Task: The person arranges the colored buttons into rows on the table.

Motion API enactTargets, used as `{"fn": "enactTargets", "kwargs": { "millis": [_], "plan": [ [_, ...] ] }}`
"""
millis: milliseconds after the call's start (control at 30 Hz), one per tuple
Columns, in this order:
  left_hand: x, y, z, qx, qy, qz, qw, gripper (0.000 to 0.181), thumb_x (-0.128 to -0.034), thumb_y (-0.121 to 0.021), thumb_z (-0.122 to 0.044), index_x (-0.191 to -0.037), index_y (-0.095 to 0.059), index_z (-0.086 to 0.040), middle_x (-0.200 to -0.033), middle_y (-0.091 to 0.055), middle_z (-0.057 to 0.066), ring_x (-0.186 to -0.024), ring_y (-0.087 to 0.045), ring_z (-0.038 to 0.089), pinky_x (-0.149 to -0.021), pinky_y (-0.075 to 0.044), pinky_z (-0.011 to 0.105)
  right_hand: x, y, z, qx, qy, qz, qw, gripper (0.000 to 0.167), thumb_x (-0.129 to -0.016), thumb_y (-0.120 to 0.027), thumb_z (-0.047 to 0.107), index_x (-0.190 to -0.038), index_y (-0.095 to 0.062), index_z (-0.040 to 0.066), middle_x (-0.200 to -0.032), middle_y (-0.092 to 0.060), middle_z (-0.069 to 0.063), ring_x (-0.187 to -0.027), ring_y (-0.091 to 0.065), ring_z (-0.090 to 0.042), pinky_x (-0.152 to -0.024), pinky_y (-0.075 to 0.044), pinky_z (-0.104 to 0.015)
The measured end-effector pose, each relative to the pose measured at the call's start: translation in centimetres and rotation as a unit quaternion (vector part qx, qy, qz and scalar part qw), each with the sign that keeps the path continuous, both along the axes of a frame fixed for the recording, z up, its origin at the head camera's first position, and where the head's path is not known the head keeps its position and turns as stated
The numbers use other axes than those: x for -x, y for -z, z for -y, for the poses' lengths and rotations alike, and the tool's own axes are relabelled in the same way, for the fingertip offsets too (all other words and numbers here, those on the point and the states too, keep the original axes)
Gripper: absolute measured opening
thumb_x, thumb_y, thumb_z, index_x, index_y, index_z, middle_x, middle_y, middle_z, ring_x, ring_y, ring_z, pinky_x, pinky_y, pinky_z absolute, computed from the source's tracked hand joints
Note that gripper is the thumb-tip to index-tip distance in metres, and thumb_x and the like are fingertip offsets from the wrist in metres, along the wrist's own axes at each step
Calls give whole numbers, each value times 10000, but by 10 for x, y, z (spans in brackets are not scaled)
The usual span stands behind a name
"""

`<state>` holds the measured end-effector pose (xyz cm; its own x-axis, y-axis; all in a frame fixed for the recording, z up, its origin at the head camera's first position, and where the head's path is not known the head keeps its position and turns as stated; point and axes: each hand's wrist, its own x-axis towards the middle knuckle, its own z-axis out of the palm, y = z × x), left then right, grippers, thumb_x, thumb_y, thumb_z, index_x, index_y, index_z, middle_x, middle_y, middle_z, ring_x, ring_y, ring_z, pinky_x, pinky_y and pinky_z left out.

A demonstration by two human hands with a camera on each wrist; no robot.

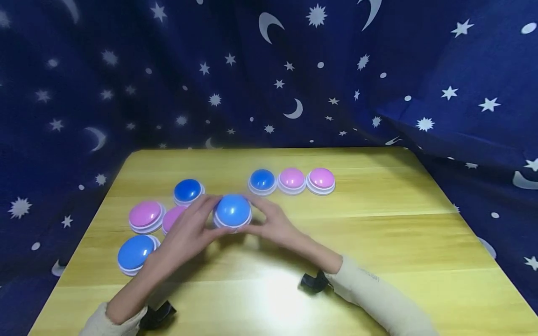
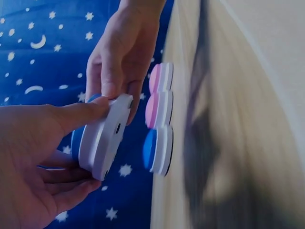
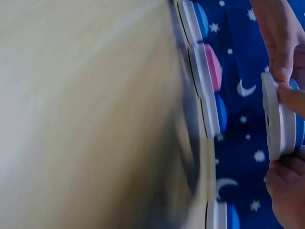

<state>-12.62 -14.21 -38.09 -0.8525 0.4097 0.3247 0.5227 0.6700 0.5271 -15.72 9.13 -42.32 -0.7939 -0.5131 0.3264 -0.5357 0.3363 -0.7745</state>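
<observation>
A blue push button (image 1: 233, 211) with a white base is held above the table between both hands. My left hand (image 1: 185, 238) grips its left side, thumb at the near edge and fingers round the far edge. The right hand (image 1: 273, 224) pinches the opposite side in the same way. In the left wrist view the white base (image 2: 107, 138) is tilted on edge and clear of the wood. The right wrist view shows both thumbs meeting near the rim of this button (image 3: 281, 119).
Left of the hands sit a pink button (image 1: 145, 214), a partly hidden pink one (image 1: 172, 217), and blue buttons (image 1: 187, 190) (image 1: 135, 253). Behind them a row holds a blue button (image 1: 262, 180) and two pink ones (image 1: 292, 178) on the wooden table (image 1: 378, 233). A starry cloth (image 1: 252, 70) hangs behind.
</observation>
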Motion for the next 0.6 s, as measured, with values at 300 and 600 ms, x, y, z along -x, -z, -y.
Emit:
{"fn": "enactTargets", "kwargs": {
  "millis": [300,600],
  "plan": [
    [36,2,-38,-57,285,410,9987,720,-810,-831,-320,-1403,-524,-52,-1348,-552,146,-1194,-555,300,-981,-489,496,14,-4,-41,-204,783,387,9960,795,-795,-832,377,-1479,-469,196,-1476,-489,13,-1362,-429,-216,-1116,-309,-555],
    [74,13,-84,-19,775,53,9970,718,-787,-852,-303,-1380,-537,-51,-1328,-566,124,-1150,-574,253,-961,-506,419,25,-1,-87,37,1297,686,9892,785,-809,-828,345,-1488,-453,223,-1454,-510,7,-1344,-449,-240,-1110,-314,-572]
  ]
}}
